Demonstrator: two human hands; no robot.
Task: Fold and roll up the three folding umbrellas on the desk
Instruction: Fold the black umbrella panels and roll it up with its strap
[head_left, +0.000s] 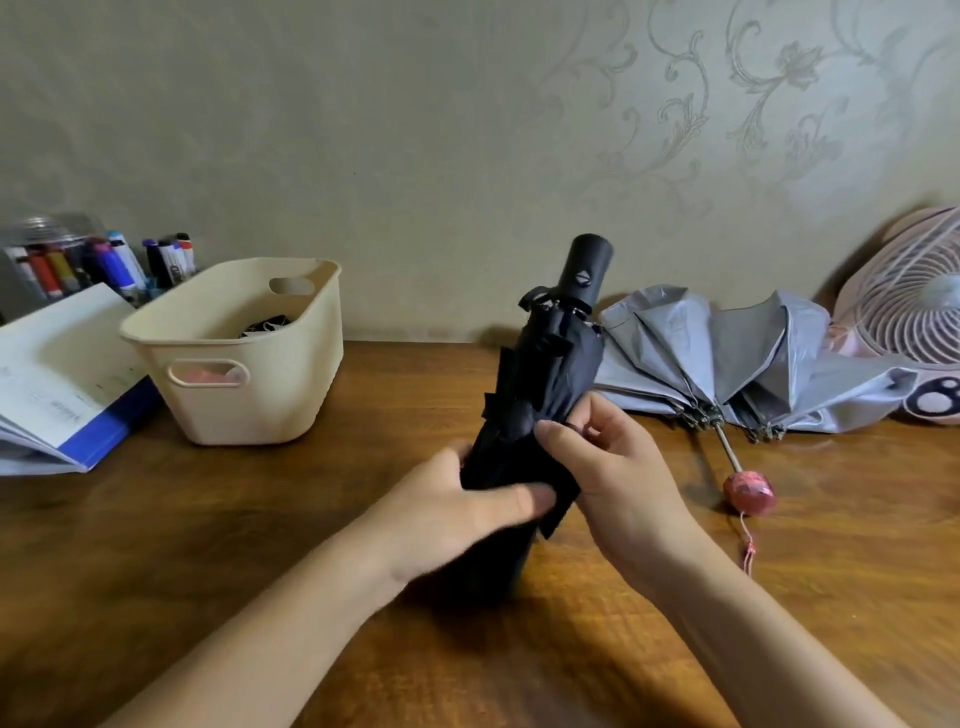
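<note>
- Your left hand (470, 501) grips the black umbrella (540, 384), handle up, above the desk (260, 519).
- Your right hand (613, 467) pinches its fabric.
- The grey umbrella (727, 358) lies right of it.

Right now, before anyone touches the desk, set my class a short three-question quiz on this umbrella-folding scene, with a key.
1. True or false: the black folding umbrella lies flat on the brown wooden desk.
2. Which hand wraps its lower canopy? A) left hand B) right hand
3. What colour is the knob handle of the loose grey umbrella?

Key: 1 false, it is held with its handle pointing up. 2 A; the right hand pinches the fabric. 3 pink.
</note>
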